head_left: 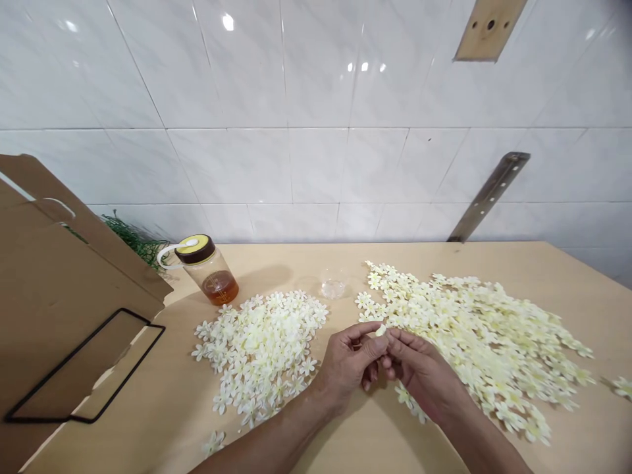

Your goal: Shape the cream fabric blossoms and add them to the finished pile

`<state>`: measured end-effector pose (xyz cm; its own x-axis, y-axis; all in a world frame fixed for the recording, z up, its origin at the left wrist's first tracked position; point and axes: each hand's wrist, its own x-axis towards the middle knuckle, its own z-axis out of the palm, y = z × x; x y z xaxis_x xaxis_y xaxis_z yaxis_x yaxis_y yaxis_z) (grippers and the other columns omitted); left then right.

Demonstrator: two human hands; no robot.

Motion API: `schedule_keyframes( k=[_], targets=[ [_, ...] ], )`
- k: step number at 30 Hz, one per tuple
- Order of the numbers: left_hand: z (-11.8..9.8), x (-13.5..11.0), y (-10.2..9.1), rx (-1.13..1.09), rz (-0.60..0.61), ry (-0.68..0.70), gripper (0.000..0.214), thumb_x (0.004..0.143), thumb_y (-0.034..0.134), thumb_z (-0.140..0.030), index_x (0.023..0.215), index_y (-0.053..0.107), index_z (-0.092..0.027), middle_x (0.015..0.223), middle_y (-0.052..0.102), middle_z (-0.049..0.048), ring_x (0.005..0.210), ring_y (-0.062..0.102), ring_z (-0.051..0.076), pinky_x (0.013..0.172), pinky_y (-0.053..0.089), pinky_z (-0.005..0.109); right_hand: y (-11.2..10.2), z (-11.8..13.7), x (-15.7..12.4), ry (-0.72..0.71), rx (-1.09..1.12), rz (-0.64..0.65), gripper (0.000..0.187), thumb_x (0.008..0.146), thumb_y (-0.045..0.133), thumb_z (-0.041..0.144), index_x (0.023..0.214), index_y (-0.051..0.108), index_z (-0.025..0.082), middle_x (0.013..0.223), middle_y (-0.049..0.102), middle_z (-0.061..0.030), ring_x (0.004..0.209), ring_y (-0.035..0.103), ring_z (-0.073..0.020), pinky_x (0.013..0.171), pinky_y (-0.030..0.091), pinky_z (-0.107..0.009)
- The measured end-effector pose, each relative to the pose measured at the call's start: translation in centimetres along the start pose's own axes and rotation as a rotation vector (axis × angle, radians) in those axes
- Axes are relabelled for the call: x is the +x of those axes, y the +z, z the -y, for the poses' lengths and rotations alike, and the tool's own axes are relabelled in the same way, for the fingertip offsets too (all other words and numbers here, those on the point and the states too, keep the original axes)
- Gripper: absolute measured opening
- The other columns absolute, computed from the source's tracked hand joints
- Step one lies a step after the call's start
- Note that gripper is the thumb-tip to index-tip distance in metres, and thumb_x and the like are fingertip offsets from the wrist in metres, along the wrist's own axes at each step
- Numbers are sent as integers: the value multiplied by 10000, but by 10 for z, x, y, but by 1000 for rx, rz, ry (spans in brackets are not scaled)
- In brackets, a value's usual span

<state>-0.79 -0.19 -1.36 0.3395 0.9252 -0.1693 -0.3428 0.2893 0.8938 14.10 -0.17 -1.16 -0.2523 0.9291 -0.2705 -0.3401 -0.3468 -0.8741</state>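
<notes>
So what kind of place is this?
Likely a handcraft workbench: heaps of artificial flowers on a wooden table, a cardboard box beside them, left hand and right hand pinching a single flower.

One small cream-white artificial flower [380,330], bunched up, sits lower centre of the frame, pinched between left hand [348,365] and right hand [424,376].

Left hand [350,362] and right hand [419,368] pinch one small flower [380,330] between two flower piles [261,349].
</notes>
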Motion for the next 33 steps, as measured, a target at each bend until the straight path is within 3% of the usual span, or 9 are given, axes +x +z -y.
schedule_keyframes(
  k=[6, 9, 12, 16, 20, 22, 27, 33],
  targets=[
    [-1, -1, -2, 350, -143, 301, 335, 811, 652, -401, 1043, 731, -173, 691, 631, 40, 626, 592, 143, 677, 475, 267, 6, -6, -1, 20, 0, 28, 242, 759, 745, 366, 853, 718, 145, 655, 576, -8, 583, 502, -97, 561, 445, -221],
    [-4, -1, -5, 515, -218, 398, 260, 810, 654, -376, 978, 763, -210, 746, 656, 62, 695, 588, 162, 691, 460, 262, 5, 0, -3, 3, -58, 38, 303, 759, 744, 368, 958, 712, 143, 695, 606, -26, 614, 536, -115, 578, 468, -241],
    [-8, -1, -7, 596, -201, 428, 219, 802, 661, -370, 907, 779, -218, 730, 658, 63, 663, 562, 160, 650, 434, 258, 1, 7, -4, -37, -123, -11, 390, 754, 741, 396, 1051, 680, 151, 770, 644, -52, 677, 584, -151, 617, 510, -285],
    [-10, -3, -6, 679, -131, 417, 214, 809, 650, -380, 787, 783, -214, 617, 597, 45, 603, 502, 148, 593, 373, 248, -2, 14, -5, -94, -251, -95, 373, 755, 721, 449, 993, 692, 164, 842, 675, -69, 719, 612, -177, 651, 539, -315],
    [-8, -3, -6, 696, -91, 385, 302, 840, 602, -394, 667, 749, -195, 568, 542, 36, 591, 487, 144, 581, 361, 242, 0, 17, -6, -161, -394, -98, 366, 784, 672, 488, 947, 708, 162, 795, 678, -57, 672, 617, -173, 654, 544, -319],
    [-4, -2, -6, 610, -92, 302, 335, 859, 561, -427, 720, 736, -177, 574, 557, 35, 536, 490, 131, 534, 373, 234, 0, 17, -6, -170, -421, -103, 377, 790, 656, 503, 942, 710, 162, 741, 660, -41, 658, 609, -167, 637, 537, -305],
    [6, 2, -4, 364, -95, 128, 436, 859, 523, -511, 1064, 659, -152, 490, 526, -17, 385, 457, 113, 408, 378, 219, -4, 15, -4, -161, -473, -156, 402, 792, 647, 516, 979, 710, 166, 682, 622, -15, 640, 599, -156, 643, 531, -298],
    [4, 4, -5, 328, -101, 79, 497, 805, 589, -531, 1087, 668, -130, 445, 510, -33, 348, 418, 94, 372, 347, 203, -7, 14, -3, -159, -467, -158, 408, 785, 652, 514, 981, 703, 160, 703, 622, -27, 675, 596, -167, 647, 541, -303]
  ],
)
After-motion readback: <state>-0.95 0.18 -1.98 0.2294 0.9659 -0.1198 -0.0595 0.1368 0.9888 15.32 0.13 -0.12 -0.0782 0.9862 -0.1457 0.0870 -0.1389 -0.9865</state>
